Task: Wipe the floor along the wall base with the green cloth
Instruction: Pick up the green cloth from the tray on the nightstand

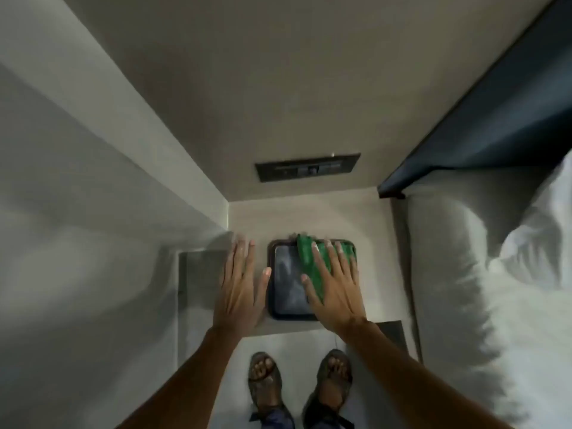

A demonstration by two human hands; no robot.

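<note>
The head view is looking steeply down at a small bedside surface (309, 218) set against a beige wall (247, 88); a dark rectangular switch panel (308, 167) is sitting on that wall above it. A dark square tray (272, 311) with a grey, smeared centre is resting on the surface.

The green cloth (312, 267) is lying on the right part of the tray, crumpled into a band; its long axis is running from the tray's far edge, where one end is peaking just over the rim, down and slightly right toward the person, the near end tucked under the palm.

The right hand (335, 289) is pressing flat on the cloth, fingers spread and extended toward the wall, not curled around the fabric (an open-palm press, not a pinch); the thumb is reaching left over the tray's centre. The left hand (243, 286) is lying flat and empty beside the tray's left edge, fingers straight and together, thumb tip touching or just over the rim; which, the blur does not settle.

White bedding (495, 289) and a dark headboard (495, 119) are occupying the right side; a pale wall (77, 212) is filling the left. Two sandalled feet (300, 385) are standing on the light floor (297, 342) below the surface; the cloth is not on the floor.
</note>
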